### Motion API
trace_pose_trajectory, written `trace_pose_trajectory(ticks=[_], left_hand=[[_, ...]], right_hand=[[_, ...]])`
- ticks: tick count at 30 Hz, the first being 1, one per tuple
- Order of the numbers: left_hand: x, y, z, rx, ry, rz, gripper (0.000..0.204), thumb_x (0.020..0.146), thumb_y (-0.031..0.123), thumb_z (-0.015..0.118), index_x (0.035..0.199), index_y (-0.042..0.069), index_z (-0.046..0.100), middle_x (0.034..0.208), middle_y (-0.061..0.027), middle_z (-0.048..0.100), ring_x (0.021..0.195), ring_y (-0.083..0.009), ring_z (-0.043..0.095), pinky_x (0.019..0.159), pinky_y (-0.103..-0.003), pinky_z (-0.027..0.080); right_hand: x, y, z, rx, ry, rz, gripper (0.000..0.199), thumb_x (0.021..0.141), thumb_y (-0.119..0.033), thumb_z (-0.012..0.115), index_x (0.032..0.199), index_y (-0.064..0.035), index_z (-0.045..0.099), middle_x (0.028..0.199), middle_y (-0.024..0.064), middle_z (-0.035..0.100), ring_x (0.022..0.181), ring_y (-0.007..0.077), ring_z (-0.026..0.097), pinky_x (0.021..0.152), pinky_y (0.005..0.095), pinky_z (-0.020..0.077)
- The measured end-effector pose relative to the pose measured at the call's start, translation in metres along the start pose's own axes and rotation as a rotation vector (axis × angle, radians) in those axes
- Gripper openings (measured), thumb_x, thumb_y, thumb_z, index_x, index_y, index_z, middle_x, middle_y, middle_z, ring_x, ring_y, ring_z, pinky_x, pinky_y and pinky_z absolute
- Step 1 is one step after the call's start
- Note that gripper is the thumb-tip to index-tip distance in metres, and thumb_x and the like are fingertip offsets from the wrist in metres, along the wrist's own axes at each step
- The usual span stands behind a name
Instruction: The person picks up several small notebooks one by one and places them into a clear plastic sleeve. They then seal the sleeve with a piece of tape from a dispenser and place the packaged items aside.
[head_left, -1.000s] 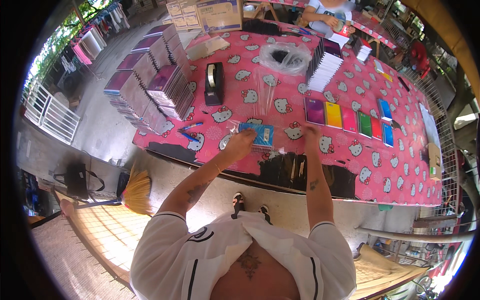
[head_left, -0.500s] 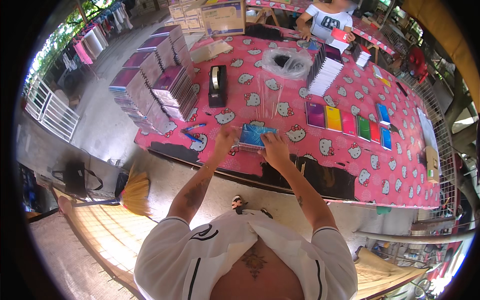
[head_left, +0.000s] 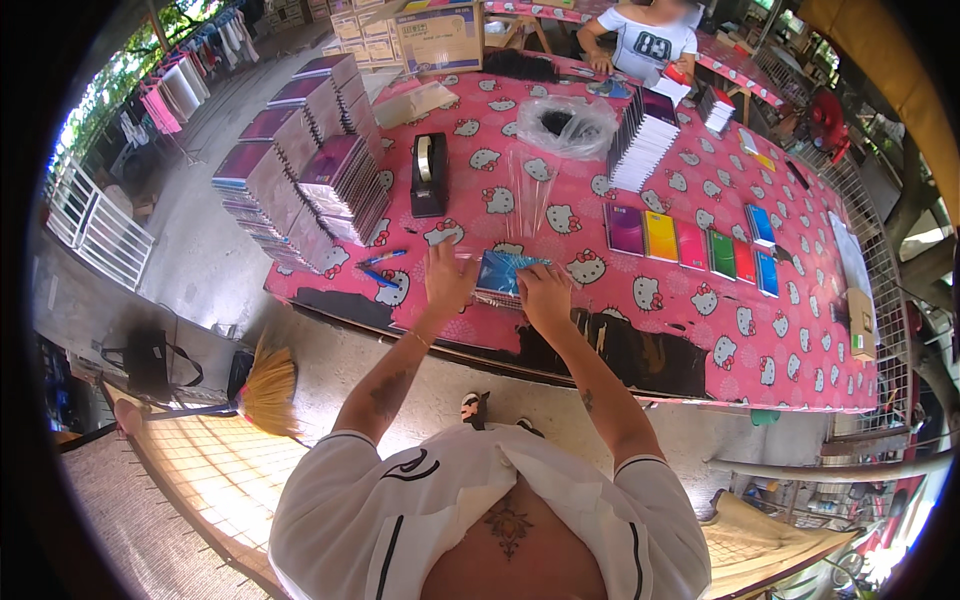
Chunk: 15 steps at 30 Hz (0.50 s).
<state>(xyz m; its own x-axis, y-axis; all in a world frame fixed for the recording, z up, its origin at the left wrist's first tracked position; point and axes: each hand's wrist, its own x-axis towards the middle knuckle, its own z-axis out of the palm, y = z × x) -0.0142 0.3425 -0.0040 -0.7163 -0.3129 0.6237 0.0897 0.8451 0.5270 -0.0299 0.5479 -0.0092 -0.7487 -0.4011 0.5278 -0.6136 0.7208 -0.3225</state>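
Note:
A blue notebook (head_left: 501, 270) in clear plastic film lies at the near edge of the table, its front side showing further layers like a small stack. My right hand (head_left: 545, 296) grips its right side, fingers bent over the cover. At its left edge my left hand (head_left: 450, 278) is open, with fingers stretched forward over the tablecloth. Beyond the notebook lie clear plastic sleeves (head_left: 528, 195). A black tape dispenser (head_left: 428, 178) stands past my left hand, and blue pens (head_left: 380, 268) lie to that hand's left.
Tall stacks of purple notebooks (head_left: 335, 180) occupy the left side. Another notebook stack (head_left: 640, 145), a plastic bag (head_left: 568, 125) and a row of coloured notebooks (head_left: 690, 245) are further right. Across the pink-covered table (head_left: 640, 345) a person (head_left: 650, 45) handles a red item. A cardboard box (head_left: 438, 40) stands behind.
My left hand has gone from closed fingers at the notebook's left edge to fingers spread forward. My right hand still holds the notebook's right side. The view has shifted slightly.

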Motion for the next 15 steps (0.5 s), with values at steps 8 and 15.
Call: trace_pose_trajectory(ticks=[8, 15], left_hand=[[0.012, 0.026, 0.022, -0.037, -0.552, 0.535, 0.022, 0.081, 0.012, 0.07, 0.102, 0.01, 0.071, 0.094, -0.0071, 0.069, 0.093, -0.0294, 0.066, 0.095, -0.045, 0.047], [0.032, 0.026, 0.029, -0.176, -0.677, 0.488, 0.01, 0.082, 0.012, 0.068, 0.088, 0.009, 0.076, 0.091, -0.0089, 0.073, 0.086, -0.0298, 0.068, 0.085, -0.042, 0.052]], right_hand=[[-0.007, -0.014, -0.017, 0.112, 0.094, 0.096, 0.029, 0.081, -0.014, 0.069, 0.11, -0.0096, 0.067, 0.108, 0.0125, 0.063, 0.099, 0.0343, 0.06, 0.087, 0.0484, 0.046], [-0.075, -0.065, -0.009, -0.071, -0.04, -0.038, 0.058, 0.087, -0.033, 0.067, 0.137, -0.0089, 0.052, 0.139, 0.0132, 0.049, 0.128, 0.0329, 0.047, 0.106, 0.0522, 0.0356]])
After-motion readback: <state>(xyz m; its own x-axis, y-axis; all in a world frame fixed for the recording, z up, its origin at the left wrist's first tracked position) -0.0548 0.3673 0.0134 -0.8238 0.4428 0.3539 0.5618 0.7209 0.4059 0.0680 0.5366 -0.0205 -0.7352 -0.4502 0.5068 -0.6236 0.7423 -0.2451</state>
